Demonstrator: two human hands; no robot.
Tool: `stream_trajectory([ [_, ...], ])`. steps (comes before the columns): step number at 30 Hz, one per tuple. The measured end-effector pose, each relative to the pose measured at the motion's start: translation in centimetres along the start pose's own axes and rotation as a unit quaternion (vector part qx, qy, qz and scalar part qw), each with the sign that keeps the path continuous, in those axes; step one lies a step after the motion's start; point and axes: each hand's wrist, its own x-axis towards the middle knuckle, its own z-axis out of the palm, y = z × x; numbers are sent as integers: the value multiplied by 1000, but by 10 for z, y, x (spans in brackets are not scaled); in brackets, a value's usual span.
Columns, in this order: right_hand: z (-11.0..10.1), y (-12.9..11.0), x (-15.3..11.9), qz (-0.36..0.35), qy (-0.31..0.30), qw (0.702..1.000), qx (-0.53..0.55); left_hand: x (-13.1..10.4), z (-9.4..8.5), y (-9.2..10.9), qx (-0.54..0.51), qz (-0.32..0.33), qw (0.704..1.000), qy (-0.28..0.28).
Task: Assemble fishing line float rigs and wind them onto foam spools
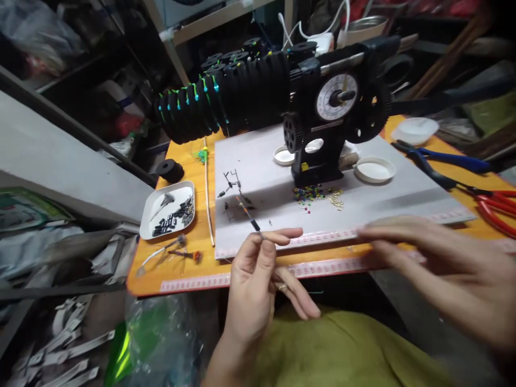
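My left hand (258, 274) is near the front edge of the table. Its thumb and index finger pinch a thin wire rod (255, 223) that has a black sleeve and an orange mark farther up. The rod tilts up and left over the white board (266, 204), and its lower end is hidden in my fingers. My right hand (439, 269), blurred by motion, is over the board's right front edge. Its fingers are stretched out with the thumb a little apart, and I see nothing in them. Small wire pieces with black sleeves (231, 183) are beyond the rod.
A black geared device with a dial (336, 97) and ribbed spools (189, 110) stands at the back. Coloured beads (308, 193) and gold bits (335, 200) lie before it. A white tray (192, 215) of small parts sits left; pliers (455, 158) lie right. Pink measuring tape (193, 284) runs along the front.
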Motion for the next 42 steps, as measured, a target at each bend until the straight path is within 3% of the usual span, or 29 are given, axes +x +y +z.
stream_trajectory([
  [2, 21, -40, 18, -37, -127, 982, 136, -3, -2, -2, 18, 10, 1000, -7],
  [5, 46, -73, 40, 9, -226, 934, 276, -10, -7, -2, 67, 35, 997, 11],
  [10, 66, -87, 51, 112, -273, 861, 414, -21, -19, 1, 98, 63, 992, 49],
  [13, 69, -91, 51, 113, -270, 865, 407, -27, -25, 2, 95, 66, 992, 47],
  [15, 72, -94, 50, 94, -266, 883, 376, -31, -27, 2, 93, 67, 991, 66],
  [17, 76, -97, 49, 94, -286, 881, 364, -34, -28, 2, 94, 57, 990, 89],
  [21, 85, -101, 45, 165, -386, 808, 413, -38, -30, 2, 148, 92, 975, 139],
  [23, 88, -103, 45, 161, -377, 813, 414, -40, -31, 1, 159, 112, 970, 148],
  [26, 89, -103, 47, 99, -298, 866, 390, -44, -31, -1, 125, 99, 977, 144],
  [28, 90, -102, 48, 81, -265, 879, 388, -46, -31, -3, 110, 92, 977, 156],
  [33, 94, -98, 46, 103, -276, 861, 414, -48, -36, -12, 123, 73, 974, 174],
  [37, 95, -94, 42, 107, -278, 848, 438, -47, -41, -14, 152, 123, 967, 166],
  [39, 94, -94, 42, 148, -300, 812, 479, -47, -42, -12, 220, 144, 950, 167],
  [42, 90, -97, 45, 224, -356, 706, 570, -51, -43, -2, 368, 182, 901, 138],
])
